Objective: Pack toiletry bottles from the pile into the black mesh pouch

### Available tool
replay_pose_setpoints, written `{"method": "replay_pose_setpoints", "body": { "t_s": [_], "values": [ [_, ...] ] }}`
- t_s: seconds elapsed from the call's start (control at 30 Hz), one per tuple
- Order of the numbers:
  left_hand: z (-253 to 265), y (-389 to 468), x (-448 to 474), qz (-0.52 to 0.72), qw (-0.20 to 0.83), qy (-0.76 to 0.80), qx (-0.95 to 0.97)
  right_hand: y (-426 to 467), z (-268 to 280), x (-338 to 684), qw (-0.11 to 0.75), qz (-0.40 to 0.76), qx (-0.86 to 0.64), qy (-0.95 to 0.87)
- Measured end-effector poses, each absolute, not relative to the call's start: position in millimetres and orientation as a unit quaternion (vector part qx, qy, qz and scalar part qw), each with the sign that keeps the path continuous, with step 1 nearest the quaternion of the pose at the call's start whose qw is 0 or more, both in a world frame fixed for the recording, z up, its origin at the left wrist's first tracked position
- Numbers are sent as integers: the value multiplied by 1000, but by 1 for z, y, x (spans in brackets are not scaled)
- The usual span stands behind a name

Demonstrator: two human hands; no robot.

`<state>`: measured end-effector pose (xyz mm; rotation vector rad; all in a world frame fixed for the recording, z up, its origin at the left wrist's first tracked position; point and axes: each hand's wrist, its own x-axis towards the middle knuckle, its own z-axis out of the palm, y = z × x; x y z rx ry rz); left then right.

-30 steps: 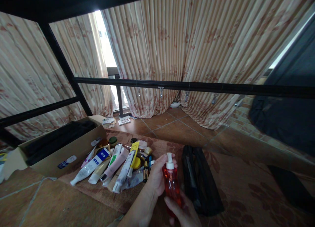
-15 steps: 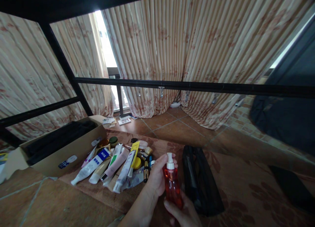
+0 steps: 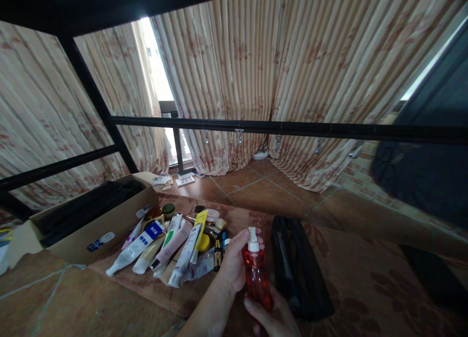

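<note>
A clear red spray bottle (image 3: 257,274) with a white pump top stands upright between my two hands. My left hand (image 3: 234,261) is closed around its upper part, fingers behind the white top. Lower down, my right hand (image 3: 272,312) grips the base, thumb across the front. Just left of my hands lies a pile of tubes and small jars, among them a white and blue tube (image 3: 141,249), a pink tube (image 3: 171,244) and a yellow box (image 3: 201,230). On the right, close to the bottle, rests a black mesh pouch (image 3: 298,269).
An open cardboard box (image 3: 106,220) with black cloth inside stands at the left. A black metal rail (image 3: 256,125) crosses in front of striped curtains (image 3: 234,69). Beneath everything spreads a brown mat (image 3: 358,273). Some printed cards (image 3: 185,179) lie by the window.
</note>
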<state>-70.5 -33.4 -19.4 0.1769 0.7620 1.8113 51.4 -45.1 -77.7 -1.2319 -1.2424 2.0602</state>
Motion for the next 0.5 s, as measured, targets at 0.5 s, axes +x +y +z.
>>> {"method": "replay_pose_setpoints", "body": {
  "t_s": [0.5],
  "values": [
    [-20, -32, -69, 762, 540, 345, 94, -45, -73, 53, 217, 736, -457, -450]
  ]
}}
